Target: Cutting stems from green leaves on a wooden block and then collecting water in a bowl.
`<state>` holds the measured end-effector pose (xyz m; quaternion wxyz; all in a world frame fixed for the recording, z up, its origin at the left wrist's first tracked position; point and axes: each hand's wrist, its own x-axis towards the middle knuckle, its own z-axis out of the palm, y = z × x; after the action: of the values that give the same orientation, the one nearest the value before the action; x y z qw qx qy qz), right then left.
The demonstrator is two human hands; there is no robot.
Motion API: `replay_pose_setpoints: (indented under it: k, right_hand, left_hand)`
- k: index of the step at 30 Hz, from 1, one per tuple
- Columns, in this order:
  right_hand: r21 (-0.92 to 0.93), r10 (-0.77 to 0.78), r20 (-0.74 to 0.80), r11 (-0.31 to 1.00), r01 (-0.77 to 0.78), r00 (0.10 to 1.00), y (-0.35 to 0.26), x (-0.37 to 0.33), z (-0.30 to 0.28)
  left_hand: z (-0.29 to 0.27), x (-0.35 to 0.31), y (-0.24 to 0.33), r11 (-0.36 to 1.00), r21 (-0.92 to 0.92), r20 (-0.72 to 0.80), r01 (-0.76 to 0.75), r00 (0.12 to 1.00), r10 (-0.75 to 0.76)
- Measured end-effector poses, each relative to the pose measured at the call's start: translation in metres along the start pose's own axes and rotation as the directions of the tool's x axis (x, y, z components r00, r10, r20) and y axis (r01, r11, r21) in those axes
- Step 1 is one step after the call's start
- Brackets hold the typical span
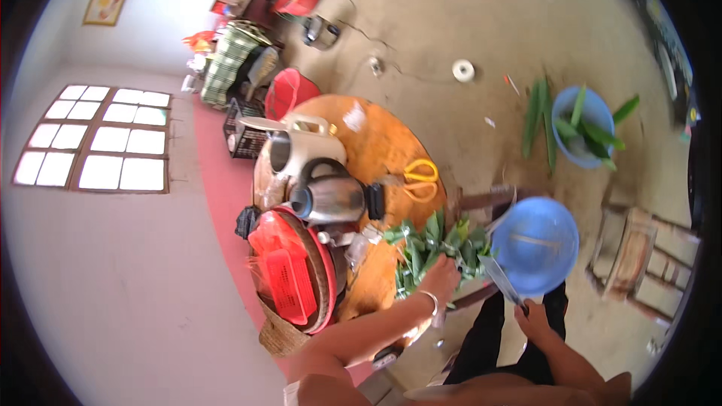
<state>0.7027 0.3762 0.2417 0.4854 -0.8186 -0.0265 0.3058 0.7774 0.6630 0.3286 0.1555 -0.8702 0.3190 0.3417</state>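
My left hand, a bangle at its wrist, is closed on a heap of cut green leaves at the near right of the round wooden table. My right hand grips the dark handle of a kitchen knife. The wide blade points up and to the left, its tip beside the leaves. Just beyond the blade, a blue basin sits at the table's right side. The fingertips of my left hand are partly hidden among the leaves.
Yellow-handled scissors, a steel kettle and a cream jug stand on the table. Red baskets are stacked at its left. A blue bucket with long green leaves and a wooden chair are on the right.
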Motion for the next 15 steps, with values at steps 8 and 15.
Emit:
replay_pose_setpoints:
  k: [8, 15]
  right_hand:
    - [-0.060, 0.017, -0.093, 0.998, -0.022, 0.995, -0.035, -0.059, -0.045]
    - [-0.114, 0.034, -0.147, 0.992, -0.051, 0.989, -0.027, -0.075, -0.068]
  left_hand:
    - [-0.030, 0.001, 0.035, 0.966, 0.035, 0.045, 0.256, 0.965, -0.257]
    - [-0.042, 0.014, 0.062, 0.896, -0.017, 0.148, 0.444, 0.887, -0.437]
